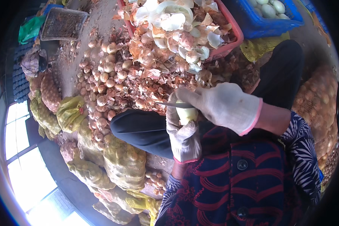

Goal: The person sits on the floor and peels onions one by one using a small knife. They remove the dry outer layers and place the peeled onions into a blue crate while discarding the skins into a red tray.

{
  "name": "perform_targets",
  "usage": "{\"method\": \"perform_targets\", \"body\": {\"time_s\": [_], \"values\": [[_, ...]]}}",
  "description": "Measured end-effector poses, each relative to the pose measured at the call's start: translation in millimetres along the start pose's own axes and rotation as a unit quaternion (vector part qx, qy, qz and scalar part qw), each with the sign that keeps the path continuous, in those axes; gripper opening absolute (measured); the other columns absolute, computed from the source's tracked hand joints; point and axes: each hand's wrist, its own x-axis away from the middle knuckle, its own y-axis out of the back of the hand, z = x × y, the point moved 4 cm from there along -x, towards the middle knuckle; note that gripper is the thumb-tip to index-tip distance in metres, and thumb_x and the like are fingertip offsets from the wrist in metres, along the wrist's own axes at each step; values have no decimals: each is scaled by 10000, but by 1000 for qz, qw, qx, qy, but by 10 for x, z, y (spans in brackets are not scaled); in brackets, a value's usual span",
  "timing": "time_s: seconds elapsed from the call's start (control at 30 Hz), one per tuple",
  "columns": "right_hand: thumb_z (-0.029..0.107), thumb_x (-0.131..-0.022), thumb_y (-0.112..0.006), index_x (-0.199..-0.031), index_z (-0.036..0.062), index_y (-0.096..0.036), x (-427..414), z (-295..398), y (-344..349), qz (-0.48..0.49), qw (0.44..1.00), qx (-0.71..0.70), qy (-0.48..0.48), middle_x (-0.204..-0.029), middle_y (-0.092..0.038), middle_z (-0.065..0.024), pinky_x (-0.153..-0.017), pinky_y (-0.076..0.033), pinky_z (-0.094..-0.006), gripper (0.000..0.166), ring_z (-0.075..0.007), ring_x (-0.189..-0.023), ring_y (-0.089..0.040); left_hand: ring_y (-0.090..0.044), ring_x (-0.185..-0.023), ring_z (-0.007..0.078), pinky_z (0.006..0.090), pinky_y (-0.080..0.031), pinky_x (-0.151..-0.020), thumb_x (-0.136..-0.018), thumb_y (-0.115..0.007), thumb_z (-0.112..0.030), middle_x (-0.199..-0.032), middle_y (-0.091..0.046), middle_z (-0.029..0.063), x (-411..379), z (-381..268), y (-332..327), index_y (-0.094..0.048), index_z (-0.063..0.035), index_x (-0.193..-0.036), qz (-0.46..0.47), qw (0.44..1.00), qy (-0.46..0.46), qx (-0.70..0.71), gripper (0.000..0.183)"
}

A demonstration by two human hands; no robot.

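Note:
My left hand (185, 141), in a white knit glove with a pink cuff, grips a pale peeled onion (187, 115) in front of my lap. In my right hand (228, 106), gloved the same way, is a knife whose blade (173, 104) lies across the upper part of the onion and points left. The knife's handle is hidden in the right glove. Just beyond my hands, a red plastic crate (234, 42) is heaped with onion skins and peeled layers (172, 22). Loose skins (155, 87) cover the floor between the crate and my knees.
Unpeeled onions (108, 67) lie loose at the left. Yellow mesh sacks (124, 161) crowd the lower left, and a large onion sack (316, 110) stands at right. A blue crate (268, 26) holds peeled onions (268, 11). A grey crate (63, 24) sits far left.

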Motion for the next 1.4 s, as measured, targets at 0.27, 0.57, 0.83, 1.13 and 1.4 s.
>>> {"method": "perform_targets", "body": {"time_s": [0.27, 0.57, 0.83, 1.13, 1.4], "values": [[245, -964, -599, -1412, 76, -537, 130, -349, -61, -7, 889, -457, -7, -1005, -725, -160, -745, -548, -371, 483, -242, -841, -708, -619, -1182, 276, 377, -541, -966, -610, -906, -20, -1392, -552, 182, 100, -39, 47, -387, -23, -1506, 26, 996, 10, -79, 1035], [231, -846, -760, -1129, 97, -708, 208, -238, 83, -278, 922, -266, 48, -791, -673, -101, -604, -540, -359, 317, -290, -697, -676, -503, -1336, 295, 402, -483, -1060, -599, -941, -76, -1478, -473, 180, 2, -228, -228, -333, 6, -1524, 88, 989, 23, -115, 1110], [295, -892, -683, -1166, 145, -610, 84, -273, -110, -118, 969, -216, -40, -990, -664, -39, -658, -565, -393, 321, -290, -836, -704, -627, -1126, 214, 353, -538, -953, -721, -863, -79, -1278, -609, 130, 87, -69, 2, -412, 20, -1471, -15, 988, 128, -87, 881], [246, -881, -716, -998, 75, -648, 138, -197, -74, -152, 932, -317, -92, -960, -646, -87, -719, -542, -353, 218, -281, -828, -674, -567, -1231, 219, 374, -460, -1056, -706, -878, -66, -1377, -564, 159, 46, -100, 16, -427, 53, -1457, 31, 963, 19, -269, 884], [146, -873, -694, -926, 66, -663, 75, -214, -177, -40, 902, -402, -149, -772, -632, -38, -662, -514, -300, 101, -138, -682, -618, -550, -1272, 258, 392, -470, -1060, -621, -938, -46, -1404, -537, 167, 72, -180, -41, -370, 54, -1485, 58, 971, 105, -206, 1038]]}}
